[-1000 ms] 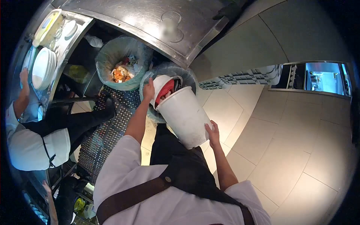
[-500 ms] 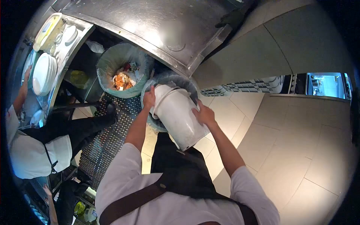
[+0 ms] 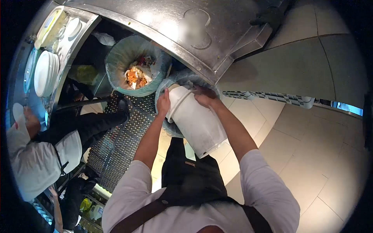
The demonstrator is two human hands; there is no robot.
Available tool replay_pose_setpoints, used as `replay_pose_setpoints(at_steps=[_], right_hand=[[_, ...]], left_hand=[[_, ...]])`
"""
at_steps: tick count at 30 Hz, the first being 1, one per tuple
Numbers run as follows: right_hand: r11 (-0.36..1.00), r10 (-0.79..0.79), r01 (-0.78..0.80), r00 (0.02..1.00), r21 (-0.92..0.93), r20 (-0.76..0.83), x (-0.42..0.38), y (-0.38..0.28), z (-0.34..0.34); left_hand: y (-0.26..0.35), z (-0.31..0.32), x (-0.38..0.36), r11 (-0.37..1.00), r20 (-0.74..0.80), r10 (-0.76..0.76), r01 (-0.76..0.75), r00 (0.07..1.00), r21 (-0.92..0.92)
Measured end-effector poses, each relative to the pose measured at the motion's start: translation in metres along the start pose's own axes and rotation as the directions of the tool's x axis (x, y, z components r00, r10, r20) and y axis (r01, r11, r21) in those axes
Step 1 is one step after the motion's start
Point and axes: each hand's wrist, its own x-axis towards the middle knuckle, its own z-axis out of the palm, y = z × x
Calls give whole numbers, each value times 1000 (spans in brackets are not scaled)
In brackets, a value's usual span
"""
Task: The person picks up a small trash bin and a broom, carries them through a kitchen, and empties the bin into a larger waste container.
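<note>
I've got the white plastic bucket (image 3: pixel 197 125) tipped mouth-down into the bin lined with a clear plastic bag (image 3: pixel 165 83), its rim inside the liner, its base pointing back at my black apron (image 3: pixel 190 176). It's tight here: the bin is tucked right under the edge of the brushed steel counter (image 3: pixel 163 23), and the bucket's upper rim sits just below that edge. To my left, a second lined bin with orange food scraps (image 3: pixel 136 64) stands just beside mine, nearly touching. There's open room to my right, over the pale tiled floor (image 3: pixel 311 155).

My left hand (image 3: pixel 163 103) grips the bucket's rim on the left side, fingers curled over the lip. My right hand (image 3: pixel 204 98) presses flat on the upper wall near the rim, fingers spread.

Below the bins runs a black perforated floor mat (image 3: pixel 124 139). Another person in a white top and dark apron (image 3: pixel 42 155) stands at the far left, by a stack of white plates (image 3: pixel 43 73) on the steel shelf.

The bucket is smudged and scuffed grey along its side; I can't see what's inside it.
</note>
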Motion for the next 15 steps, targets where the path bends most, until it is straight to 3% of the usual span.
replay_pose_setpoints(at_steps=[3,6,8,9,11,15], right_hand=[[1000,26,-26,999,12,18,6,7,6],[990,-77,68,995,126,67,13,20,12],[998,10,-14,998,-64,-70,18,33,24],[998,13,-17,998,-61,-68,11,31,22],[998,22,-17,996,60,-86,-11,20,12],[980,-22,54,986,190,-165,-51,19,-10]], left_hand=[[1,-5,-14,1000,-29,9,-9,1000,23],[-3,-6,-12,1000,12,-5,5,1000,10],[0,-7,-13,999,-43,36,-37,998,-32],[6,-10,-16,999,-39,34,-35,999,-30],[21,-16,-22,975,-83,-22,3,996,-224],[20,-21,-15,974,-58,-135,122,989,-190]])
